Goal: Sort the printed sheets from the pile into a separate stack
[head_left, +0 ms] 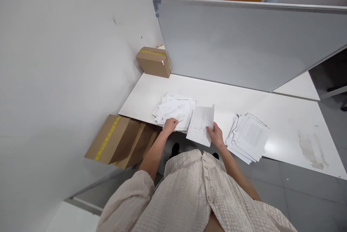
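My right hand [216, 136] grips a printed sheet of paper [201, 119] by its right edge, thumb on top. The sheet is tilted over the table's front edge, between two paper piles. At the front of the left pile of papers [175, 106], my left hand [170, 125] has its fingers closed on a white sheet of paper [176, 117] lying on top; its fingertips show only in part. Right of my right hand lies another loose pile of papers [251, 134], fanned unevenly and overhanging the front edge.
A white table [222, 94] runs across in front of me, with a grey partition [230, 40] along its back. One taped cardboard box [154, 63] stands at the far left corner. More cardboard boxes [108, 139] stand lower left by the wall. A stain [311, 148] marks the table's right end.
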Tool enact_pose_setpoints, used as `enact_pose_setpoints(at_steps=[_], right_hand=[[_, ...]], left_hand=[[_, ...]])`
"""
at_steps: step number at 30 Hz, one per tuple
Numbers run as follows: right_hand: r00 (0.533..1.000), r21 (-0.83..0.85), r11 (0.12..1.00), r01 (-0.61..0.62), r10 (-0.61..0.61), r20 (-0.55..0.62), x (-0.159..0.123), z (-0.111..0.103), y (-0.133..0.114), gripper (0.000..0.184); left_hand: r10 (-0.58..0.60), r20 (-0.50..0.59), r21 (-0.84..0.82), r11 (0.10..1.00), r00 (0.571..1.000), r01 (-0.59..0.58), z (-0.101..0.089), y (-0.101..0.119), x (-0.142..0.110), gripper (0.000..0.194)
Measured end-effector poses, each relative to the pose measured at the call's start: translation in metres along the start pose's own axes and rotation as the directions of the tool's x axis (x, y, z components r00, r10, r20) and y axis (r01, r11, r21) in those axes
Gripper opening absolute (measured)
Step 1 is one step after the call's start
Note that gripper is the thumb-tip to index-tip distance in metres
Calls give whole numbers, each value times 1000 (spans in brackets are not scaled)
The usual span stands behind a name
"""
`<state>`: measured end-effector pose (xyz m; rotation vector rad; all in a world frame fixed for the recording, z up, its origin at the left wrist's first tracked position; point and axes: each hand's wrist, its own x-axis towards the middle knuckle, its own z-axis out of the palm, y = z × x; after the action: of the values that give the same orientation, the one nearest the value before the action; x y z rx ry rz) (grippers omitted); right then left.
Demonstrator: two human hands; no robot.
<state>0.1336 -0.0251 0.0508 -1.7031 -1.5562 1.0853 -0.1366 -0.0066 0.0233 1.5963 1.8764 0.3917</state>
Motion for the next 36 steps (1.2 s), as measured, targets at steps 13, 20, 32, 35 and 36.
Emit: enact_pose_setpoints(at_steps=[13, 20, 32, 35, 36], right_hand=[[999, 182, 982, -46, 40, 37, 7, 1, 7, 42], [935, 473, 814, -336, 229, 271, 19, 22, -1, 37], [984, 436, 894, -105, 29, 177, 12, 1, 14, 36], [983, 469, 883, -32, -58, 177, 6, -13, 9, 38], [981, 472, 881, -20, -75, 181, 4, -16, 8, 38]], left_hand=[[139, -143, -168, 972, 980, -162, -14, 39, -12, 13], [553, 154, -177, 831, 818, -528, 22, 74, -59, 19], [91, -127, -461, 876, 988, -140, 28, 60, -48, 39], [-14, 35, -716, 697, 999, 35, 21, 58, -28, 50], [54, 101, -771, 636, 993, 43, 19, 60, -23, 52]])
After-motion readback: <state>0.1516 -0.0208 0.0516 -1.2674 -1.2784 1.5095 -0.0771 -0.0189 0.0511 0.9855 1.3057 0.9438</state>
